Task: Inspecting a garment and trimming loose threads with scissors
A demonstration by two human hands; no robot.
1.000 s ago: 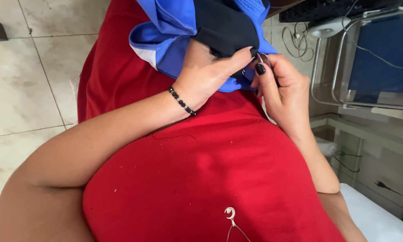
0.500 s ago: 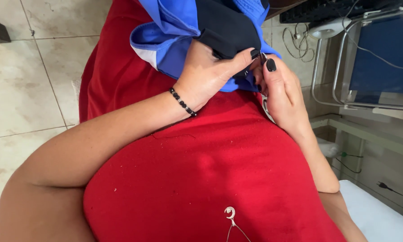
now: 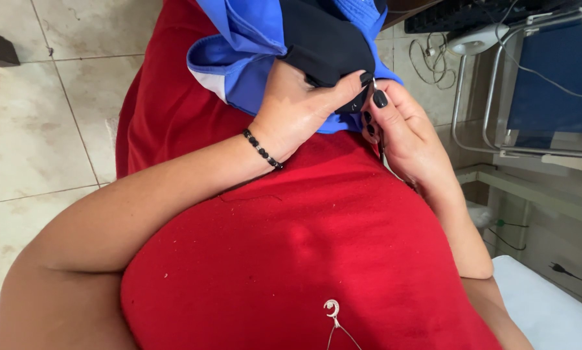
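The blue garment (image 3: 252, 58) lies bunched on the person's lap, over the red clothing (image 3: 304, 240), at the upper middle of the head view. It serves as the landmark for what follows. A black fabric piece (image 3: 323, 39) sits on top of the blue garment, toward its right side.

The left hand (image 3: 297, 110) rests against the lower edge of the blue garment. Its fingers (image 3: 349, 84) are closed narrow, the thumb pressed onto the lower corner of the black fabric piece and pinching it together with the blue cloth beneath. A black bead bracelet (image 3: 262, 149) circles the left wrist, just below the garment.

The right hand (image 3: 407, 139) sits at the lower right edge of the blue garment, touching the left thumb tip. Its fingers (image 3: 380, 100) are curled tight, dark-painted nails showing. A thin pale metal tip, seemingly a needle (image 3: 374, 83), shows between them right at the fabric corner; it is too small to identify with certainty.

A silver pendant (image 3: 331, 308) hangs on the red clothing, well below the garment. A tiled floor (image 3: 38, 129) lies to the left of the garment. To its right stand a metal frame (image 3: 459, 110) with a dark blue panel (image 3: 550, 71); a dark keyboard (image 3: 459, 16) shows above the frame.
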